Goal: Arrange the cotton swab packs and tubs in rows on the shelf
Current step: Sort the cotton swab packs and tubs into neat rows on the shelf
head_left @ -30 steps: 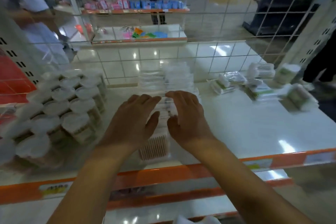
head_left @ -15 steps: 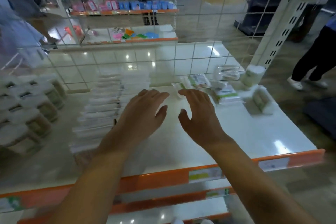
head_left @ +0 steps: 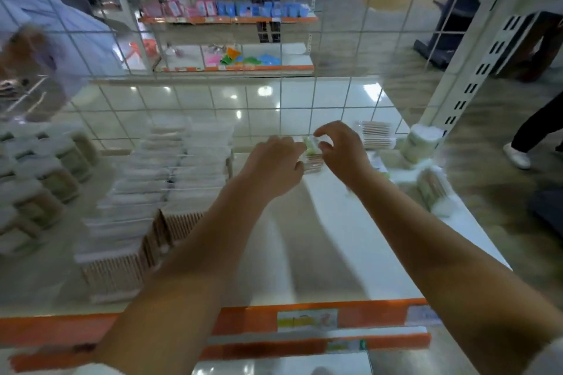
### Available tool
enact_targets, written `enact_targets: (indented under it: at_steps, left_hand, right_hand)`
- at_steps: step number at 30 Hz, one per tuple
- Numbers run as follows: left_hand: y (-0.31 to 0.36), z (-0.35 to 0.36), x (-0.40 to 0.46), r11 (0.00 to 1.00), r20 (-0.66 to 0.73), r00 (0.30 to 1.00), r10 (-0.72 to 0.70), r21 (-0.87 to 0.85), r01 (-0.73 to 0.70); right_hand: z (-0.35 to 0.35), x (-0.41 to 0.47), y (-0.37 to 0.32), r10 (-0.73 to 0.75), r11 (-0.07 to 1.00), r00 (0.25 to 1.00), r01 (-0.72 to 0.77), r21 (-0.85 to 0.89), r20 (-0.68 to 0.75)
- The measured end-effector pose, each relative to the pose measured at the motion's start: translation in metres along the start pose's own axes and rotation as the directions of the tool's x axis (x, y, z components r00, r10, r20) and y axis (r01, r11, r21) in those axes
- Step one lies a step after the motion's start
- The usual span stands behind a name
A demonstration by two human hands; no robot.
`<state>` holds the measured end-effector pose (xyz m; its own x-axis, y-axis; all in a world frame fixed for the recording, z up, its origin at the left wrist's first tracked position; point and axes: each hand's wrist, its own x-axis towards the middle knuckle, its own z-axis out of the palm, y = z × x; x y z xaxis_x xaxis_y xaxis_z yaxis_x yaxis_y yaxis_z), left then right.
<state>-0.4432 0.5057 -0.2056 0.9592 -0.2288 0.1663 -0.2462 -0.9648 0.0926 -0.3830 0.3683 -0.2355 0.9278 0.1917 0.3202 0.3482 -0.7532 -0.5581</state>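
Fingers of both hands curled, L hand (head_left: 272, 161) & R hand (head_left: 343, 151) pinching swab pack (head_left: 312, 156), arms outstretched

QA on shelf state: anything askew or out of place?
Yes. Right of the neat rows, loose packs and tubs lie scattered; one tub is tipped on its side.

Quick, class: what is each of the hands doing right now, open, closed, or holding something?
Left hand: at the cotton swab pack; grip cannot be told.
Right hand: fingers curled over the same pack; grip cannot be told.
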Motion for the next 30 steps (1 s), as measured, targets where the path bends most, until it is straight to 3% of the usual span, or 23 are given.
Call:
enact_targets:
  at_steps: [5, 11, 17, 22, 26, 30]
  left_hand:
    - [-0.003, 0.017, 0.014, 0.999, 0.084, 0.996, -0.041, 0.001, 0.042]
    - [-0.004, 0.033, 0.006, 0.998, 0.061, 0.997, -0.052, -0.028, 0.054]
    - [-0.004, 0.042, 0.002, 0.993, 0.102, 0.992, -0.072, -0.082, 0.080]
    - [-0.003, 0.051, -0.006, 0.992, 0.124, 0.990, -0.060, -0.104, 0.074]
    - [-0.002, 0.054, -0.009, 0.988, 0.119, 0.990, -0.078, -0.123, 0.093]
    - [0.000, 0.055, -0.011, 0.981, 0.096, 0.992, -0.077, -0.169, 0.092]
  right_hand:
    - [0.012, 0.017, 0.014, -0.016, 0.996, 0.989, 0.028, -0.081, 0.146]
    - [0.018, 0.012, 0.026, -0.040, 0.981, 0.973, 0.081, -0.175, 0.226]
    - [0.014, 0.023, 0.027, 0.051, 0.925, 0.933, 0.090, -0.370, 0.355]
    - [0.015, 0.027, 0.026, 0.130, 0.933, 0.885, 0.044, -0.358, 0.447]
    - [0.013, 0.024, 0.027, 0.091, 0.936, 0.903, 0.067, -0.346, 0.420]
    - [0.009, 0.016, 0.029, 0.019, 0.946, 0.952, 0.081, -0.314, 0.305]
